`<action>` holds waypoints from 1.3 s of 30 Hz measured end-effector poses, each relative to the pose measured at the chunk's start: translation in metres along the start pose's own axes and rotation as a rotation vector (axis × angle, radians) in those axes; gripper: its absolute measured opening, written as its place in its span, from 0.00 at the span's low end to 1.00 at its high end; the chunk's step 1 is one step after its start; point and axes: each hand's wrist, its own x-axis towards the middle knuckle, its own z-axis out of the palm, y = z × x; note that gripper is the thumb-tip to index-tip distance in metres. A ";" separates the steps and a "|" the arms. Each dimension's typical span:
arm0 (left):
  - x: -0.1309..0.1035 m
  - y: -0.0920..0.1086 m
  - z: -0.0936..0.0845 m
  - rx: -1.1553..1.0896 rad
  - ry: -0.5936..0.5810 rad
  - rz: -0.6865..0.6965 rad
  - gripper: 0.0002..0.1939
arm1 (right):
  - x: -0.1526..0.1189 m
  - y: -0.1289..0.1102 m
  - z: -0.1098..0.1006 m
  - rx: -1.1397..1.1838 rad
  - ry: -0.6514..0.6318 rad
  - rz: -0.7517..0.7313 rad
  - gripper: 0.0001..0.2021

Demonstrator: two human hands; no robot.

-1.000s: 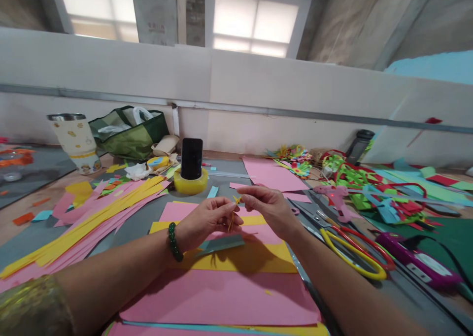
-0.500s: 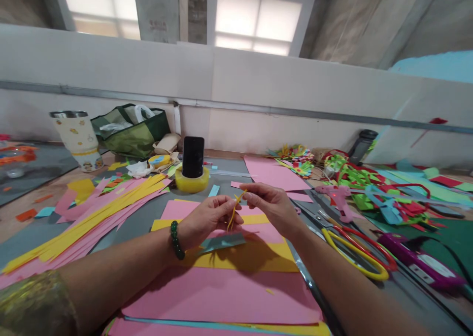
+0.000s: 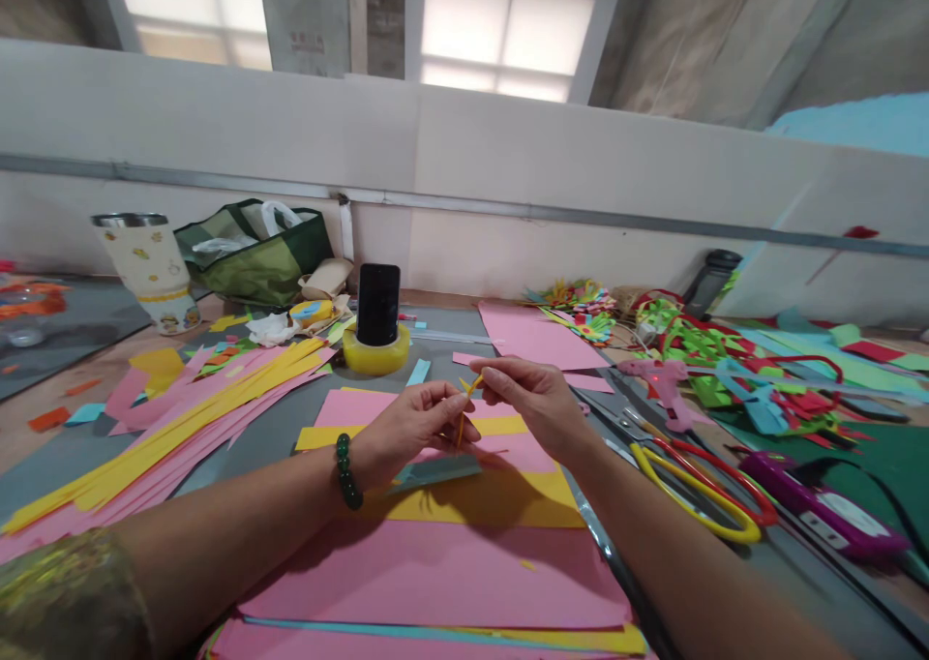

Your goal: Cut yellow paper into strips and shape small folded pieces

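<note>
Between my two hands is a thin yellow paper strip (image 3: 463, 426), its upper end bent or curled. My left hand (image 3: 419, 422) pinches its lower part, fingers curled inward. The thumb and fingertips of my right hand (image 3: 524, 394) close on the upper end. How the strip is folded inside the fingers is hidden. Below the hands lie a yellow paper sheet (image 3: 523, 505), a blue-grey paper strip (image 3: 442, 472) and a stack of pink paper (image 3: 428, 573).
To the right lie scissors (image 3: 697, 491), a pink glue gun (image 3: 664, 389) and a purple device (image 3: 824, 510). A phone (image 3: 378, 304) leans upright in a yellow tape roll (image 3: 375, 353). Yellow and pink strips (image 3: 189, 418), a tumbler (image 3: 149, 273) and a green bag (image 3: 257, 263) are at left.
The right fingertips have shifted slightly along the yellow strip, and its upper end looks more curled. Both hands stay nearly in place. The whole view has moved a little.
</note>
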 end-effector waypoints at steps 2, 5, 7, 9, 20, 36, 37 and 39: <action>-0.001 0.000 0.000 -0.008 -0.006 -0.001 0.20 | 0.000 0.001 -0.001 0.022 -0.011 -0.004 0.16; -0.002 0.000 0.000 -0.021 -0.014 -0.007 0.19 | 0.000 0.002 -0.001 0.044 -0.026 -0.002 0.17; -0.002 0.000 0.000 -0.023 -0.020 -0.006 0.19 | -0.001 0.002 -0.001 0.056 -0.030 0.004 0.17; -0.002 -0.001 0.000 -0.015 -0.025 0.008 0.19 | -0.001 0.002 -0.001 0.058 -0.037 0.011 0.16; 0.000 -0.001 0.000 0.119 0.054 0.027 0.20 | -0.003 -0.001 0.004 -0.041 -0.088 -0.027 0.17; 0.002 -0.006 -0.002 0.310 0.028 0.199 0.17 | -0.006 0.000 0.005 -0.107 -0.153 -0.005 0.21; 0.002 -0.007 -0.002 0.330 0.041 0.211 0.17 | -0.005 0.000 0.005 -0.116 -0.148 0.007 0.21; 0.001 -0.008 -0.001 0.367 0.073 0.236 0.16 | -0.006 0.001 0.006 -0.142 -0.124 0.019 0.21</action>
